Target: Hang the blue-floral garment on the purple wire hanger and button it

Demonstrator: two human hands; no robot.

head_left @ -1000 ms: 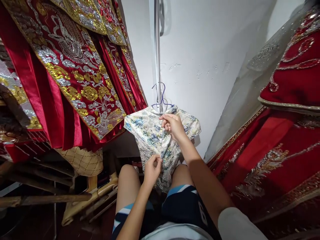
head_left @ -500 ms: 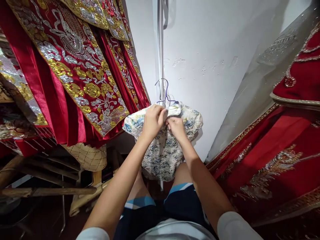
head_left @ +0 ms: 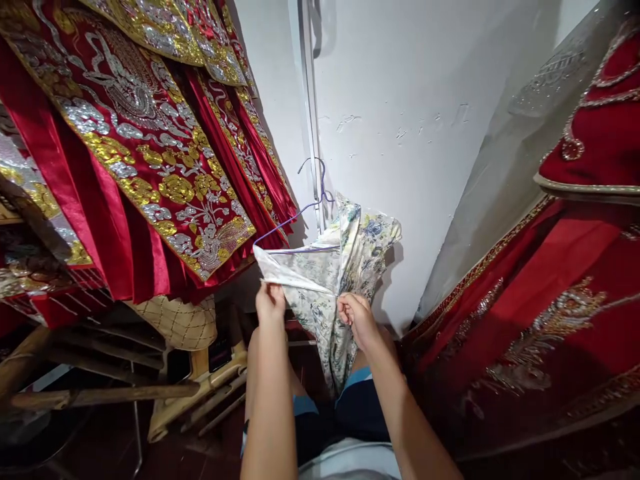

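A white floral blouse (head_left: 367, 243) with blue and yellow-green print hangs from a purple wire hanger (head_left: 295, 217). The left arm of the hanger is bare of the fabric, which has dropped below it and shows its pale inside. My left hand (head_left: 270, 301) pinches the blouse's edge under the hanger's left end. Lower down near the middle, my right hand (head_left: 357, 317) is closed on the front edge, pulling the cloth into taut folds. The blouse's right shoulder stays up by the hanger's right part, which the cloth hides.
Red skirts with gold and silver embroidery (head_left: 175, 167) hang on the left, above a wooden chair (head_left: 115, 397). To the right hang red beaded garments (head_left: 560, 267) and a sheer veil-like cloth (head_left: 515, 133). Behind stands a white wall (head_left: 390, 80) with a metal strip (head_left: 307, 87).
Both hands have moved down from the collar, the left one also outward. The blouse's left side has come off the hanger's arm and opened, and the hanger's left arm is now exposed.
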